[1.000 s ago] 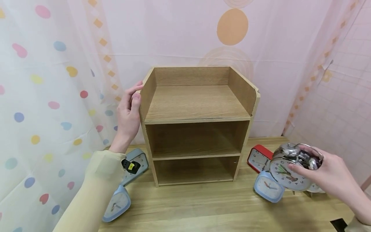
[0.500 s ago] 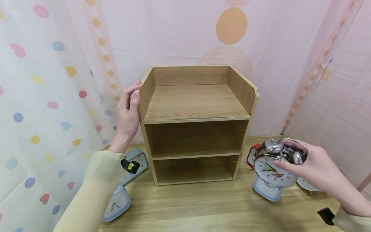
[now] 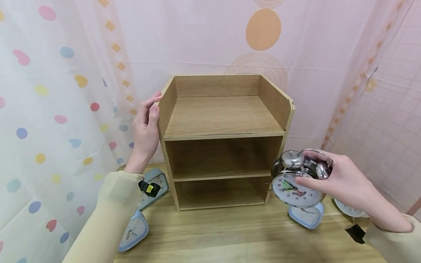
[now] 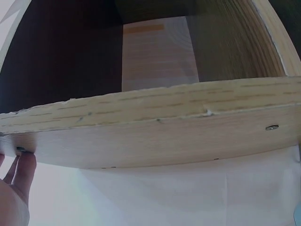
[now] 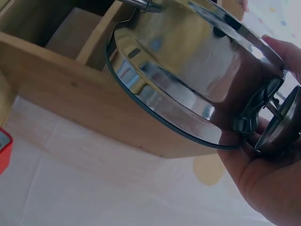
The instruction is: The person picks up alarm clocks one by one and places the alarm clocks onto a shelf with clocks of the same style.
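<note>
My right hand grips a silver twin-bell alarm clock by its top, the thumb over the front rim of its white dial. Held up with its dial forward, the clock overlaps the lower right corner of a three-tier wooden shelf in the head view. The right wrist view shows the clock's shiny casing from below, one bell and the fingers around them. My left hand touches the shelf's left side panel near the top; in the left wrist view, fingers press its outer face.
A light blue clock and a white-dialled clock stand at the right. A grey-blue clock and another light blue clock lie left, partly behind the left arm. A red clock shows in the right wrist view. Curtains hang behind.
My right hand has carried the silver alarm clock leftward and slightly up, toward the shelf, covering the red clock in the head view. The left hand has stayed on the shelf's side.
</note>
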`<action>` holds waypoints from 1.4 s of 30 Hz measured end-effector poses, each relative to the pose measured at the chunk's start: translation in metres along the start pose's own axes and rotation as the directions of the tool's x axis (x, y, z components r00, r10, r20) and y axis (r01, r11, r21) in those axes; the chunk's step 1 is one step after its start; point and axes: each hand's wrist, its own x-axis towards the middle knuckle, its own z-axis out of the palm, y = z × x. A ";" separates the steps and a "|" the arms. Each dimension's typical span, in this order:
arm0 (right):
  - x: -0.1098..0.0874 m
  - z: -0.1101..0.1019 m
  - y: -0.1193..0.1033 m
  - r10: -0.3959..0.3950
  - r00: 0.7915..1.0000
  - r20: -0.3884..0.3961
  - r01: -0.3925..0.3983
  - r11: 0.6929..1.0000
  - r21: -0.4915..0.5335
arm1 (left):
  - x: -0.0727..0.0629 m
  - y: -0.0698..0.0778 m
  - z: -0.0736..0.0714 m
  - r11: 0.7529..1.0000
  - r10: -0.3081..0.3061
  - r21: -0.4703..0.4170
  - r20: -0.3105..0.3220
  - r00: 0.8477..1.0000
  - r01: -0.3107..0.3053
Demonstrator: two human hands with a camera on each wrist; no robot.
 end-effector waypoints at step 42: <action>0.107 -0.018 -0.113 -0.216 0.973 0.085 0.200 0.966 0.164 | 0.003 -0.002 0.010 1.000 0.002 0.002 -0.012 1.000 -0.002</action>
